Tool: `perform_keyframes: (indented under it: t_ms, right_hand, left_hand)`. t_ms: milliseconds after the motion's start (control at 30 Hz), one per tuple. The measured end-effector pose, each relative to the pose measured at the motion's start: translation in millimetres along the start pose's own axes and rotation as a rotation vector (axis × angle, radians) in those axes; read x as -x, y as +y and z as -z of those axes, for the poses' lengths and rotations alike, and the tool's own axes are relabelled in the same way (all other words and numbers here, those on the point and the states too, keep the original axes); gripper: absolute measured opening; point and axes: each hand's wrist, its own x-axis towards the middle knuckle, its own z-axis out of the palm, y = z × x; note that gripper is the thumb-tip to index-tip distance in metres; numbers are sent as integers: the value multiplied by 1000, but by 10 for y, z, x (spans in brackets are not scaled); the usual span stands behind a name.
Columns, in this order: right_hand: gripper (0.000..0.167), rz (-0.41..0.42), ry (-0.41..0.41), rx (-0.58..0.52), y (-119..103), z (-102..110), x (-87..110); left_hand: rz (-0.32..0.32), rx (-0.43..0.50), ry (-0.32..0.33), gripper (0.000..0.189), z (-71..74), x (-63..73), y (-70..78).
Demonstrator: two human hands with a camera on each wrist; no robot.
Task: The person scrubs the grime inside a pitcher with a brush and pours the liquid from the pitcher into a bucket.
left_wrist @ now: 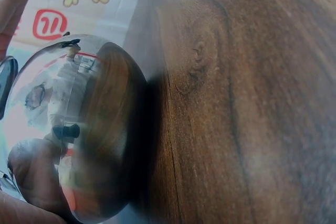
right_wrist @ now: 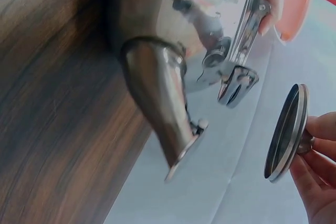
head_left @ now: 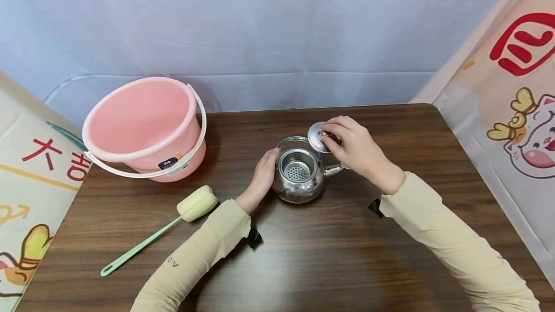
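Observation:
A shiny metal teapot stands upright on the table with its top uncovered, and a perforated strainer sits inside the opening. My left hand rests against the teapot's left side, fingers fairly straight along the wall. Above the spout side, my right hand pinches the knob of the round metal lid, which is tilted and apart from the pot. In the right wrist view the lid shows edge-on, near the spout. The left wrist view shows the pot's mirror-like body close up.
A pink bucket with a white handle stands at the back left. In front of it lies a sponge brush with a long green handle. The brown wooden table meets a pale cloth backdrop behind.

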Motion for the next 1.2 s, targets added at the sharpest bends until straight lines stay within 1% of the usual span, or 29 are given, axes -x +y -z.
perform_keyframes:
  t_ms: [333,667,967,1200]
  right_hand:
    - [18,-40,0,59,133,69,53]
    - [19,-98,3,77,278,109,140]
    - [19,-192,-8,87,452,111,263]
    - [19,-258,-57,97,525,98,317]
  left_hand:
    - [3,12,-12,49,6,3,3]
    - [4,12,-16,50,6,-7,-12]
    - [8,4,-10,50,5,6,-5]
    - [10,15,-13,50,6,3,-10]
